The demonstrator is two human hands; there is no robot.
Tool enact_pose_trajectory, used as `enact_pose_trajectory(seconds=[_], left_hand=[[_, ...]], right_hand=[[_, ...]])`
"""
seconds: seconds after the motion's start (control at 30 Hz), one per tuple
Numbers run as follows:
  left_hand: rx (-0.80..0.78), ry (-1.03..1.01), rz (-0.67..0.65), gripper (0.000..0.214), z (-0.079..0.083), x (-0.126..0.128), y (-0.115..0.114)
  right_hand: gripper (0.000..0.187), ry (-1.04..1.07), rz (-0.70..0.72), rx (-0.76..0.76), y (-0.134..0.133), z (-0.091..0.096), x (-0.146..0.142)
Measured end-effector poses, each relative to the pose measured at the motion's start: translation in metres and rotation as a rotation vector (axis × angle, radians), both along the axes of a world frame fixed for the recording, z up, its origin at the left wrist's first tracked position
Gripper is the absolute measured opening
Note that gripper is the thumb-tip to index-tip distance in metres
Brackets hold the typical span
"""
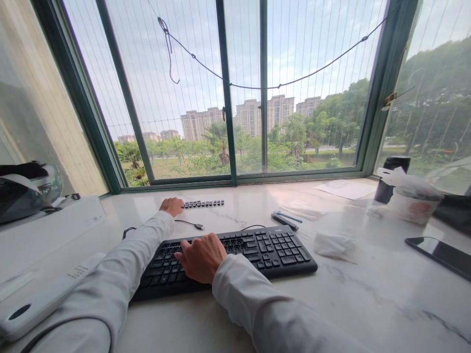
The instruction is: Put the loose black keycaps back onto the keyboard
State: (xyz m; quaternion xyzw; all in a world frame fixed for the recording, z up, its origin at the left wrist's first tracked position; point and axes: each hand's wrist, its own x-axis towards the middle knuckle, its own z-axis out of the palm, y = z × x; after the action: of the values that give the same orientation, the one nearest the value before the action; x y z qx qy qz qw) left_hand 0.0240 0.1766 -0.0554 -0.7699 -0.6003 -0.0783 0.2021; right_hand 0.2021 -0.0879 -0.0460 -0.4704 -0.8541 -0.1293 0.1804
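Observation:
A black keyboard (285, 251) lies at a slant on the marble-patterned counter, and some of its letter keys show bare sockets without caps. Over its left part rests my right hand (202, 257), thumb and forefinger apart, fingertips at the keys; nothing shows between them. Beyond the keyboard, loose black keycaps (204, 203) are laid out in rows. My left hand (172, 207) reaches to the left end of these rows, its fingers drawn together on a keycap there, which the hand mostly hides.
A USB plug (199, 226) on a cable lies behind the keyboard. Blue and black slim tools (285, 219), crumpled tissue (335, 245) and a phone (441, 252) are to the right. A bagged tub (414, 201) stands by a dark cup (392, 179). White boxes (44, 235) and a helmet (29, 189) fill the left.

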Motion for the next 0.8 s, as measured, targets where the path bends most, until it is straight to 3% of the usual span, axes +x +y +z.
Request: enact_pose_trajectory(seconds=[0.23,0.47,0.6,0.67,0.8], left_hand=[[0.014,-0.013,-0.038,0.013,0.008,-0.002,-0.022],[0.094,-0.035,-0.082,0.022,0.030,-0.007,-0.057],[0.131,-0.081,-0.128,0.025,0.051,0.001,-0.092],[0.161,-0.182,-0.223,0.022,0.060,0.007,-0.114],[0.270,-0.316,-0.389,0.023,0.057,0.017,-0.156]], right_hand=[[0.041,-0.031,0.002,-0.025,-0.002,0.004,0.001],[0.040,-0.020,-0.033,0.012,-0.003,0.004,0.002],[0.042,-0.039,-0.080,-0.003,-0.004,0.007,0.003],[0.043,-0.049,-0.129,-0.014,-0.003,0.009,0.006],[0.044,-0.052,-0.271,-0.026,0.003,0.013,0.014]])
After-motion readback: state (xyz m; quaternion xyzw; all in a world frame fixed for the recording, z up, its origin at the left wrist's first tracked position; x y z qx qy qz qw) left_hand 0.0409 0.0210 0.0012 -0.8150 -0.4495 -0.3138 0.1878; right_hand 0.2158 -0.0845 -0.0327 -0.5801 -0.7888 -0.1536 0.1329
